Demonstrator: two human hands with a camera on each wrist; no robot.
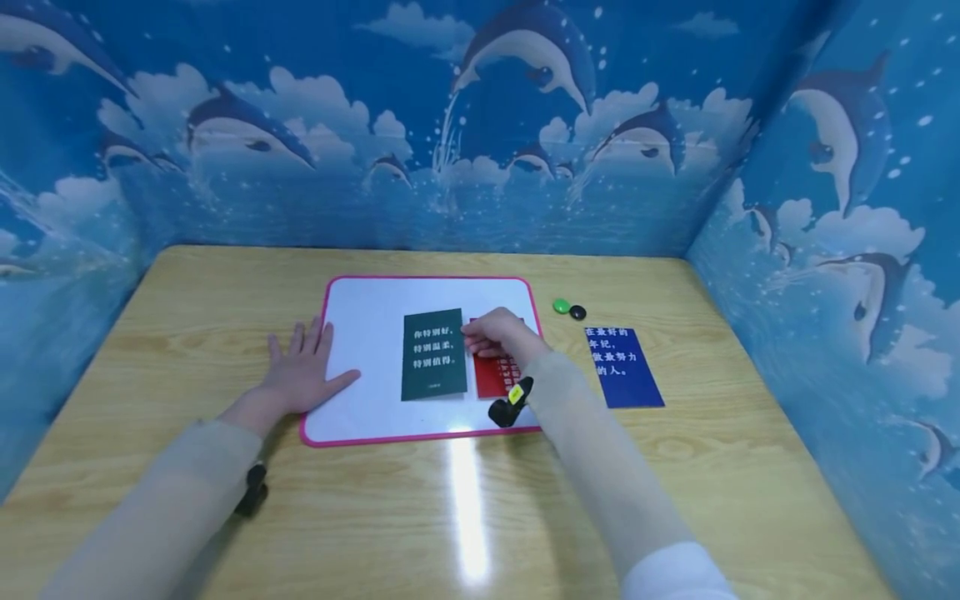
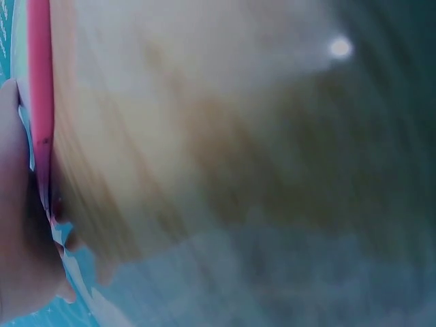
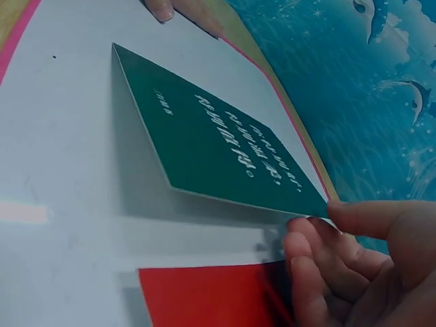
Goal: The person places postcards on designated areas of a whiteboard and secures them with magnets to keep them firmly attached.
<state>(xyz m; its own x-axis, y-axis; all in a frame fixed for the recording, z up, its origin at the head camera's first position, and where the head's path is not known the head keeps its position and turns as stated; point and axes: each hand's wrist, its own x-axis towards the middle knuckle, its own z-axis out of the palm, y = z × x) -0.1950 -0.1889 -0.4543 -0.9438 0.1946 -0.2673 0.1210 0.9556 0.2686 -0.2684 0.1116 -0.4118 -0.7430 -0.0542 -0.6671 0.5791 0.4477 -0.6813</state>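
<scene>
My right hand (image 1: 504, 335) pinches a dark green card (image 1: 434, 357) with white lettering by its right edge, near the upper corner. In the right wrist view the green card (image 3: 204, 143) is held tilted over a whiteboard (image 3: 61, 150), casting a shadow on it, and the thumb lies on the card's corner. A red card (image 1: 491, 377) with white lettering lies on the board, partly hidden beneath my right hand and forearm. My left hand (image 1: 297, 379) rests with fingers spread across the pink left rim of the whiteboard (image 1: 360, 333), thumb on the white surface.
Right of the board, a blue card (image 1: 628, 371) with white lettering lies on the wooden table (image 1: 360, 517). Behind it are a green round magnet-like disc (image 1: 561, 306) and a black one (image 1: 577, 312). Dolphin-print curtains (image 1: 420, 217) enclose the table's back and sides.
</scene>
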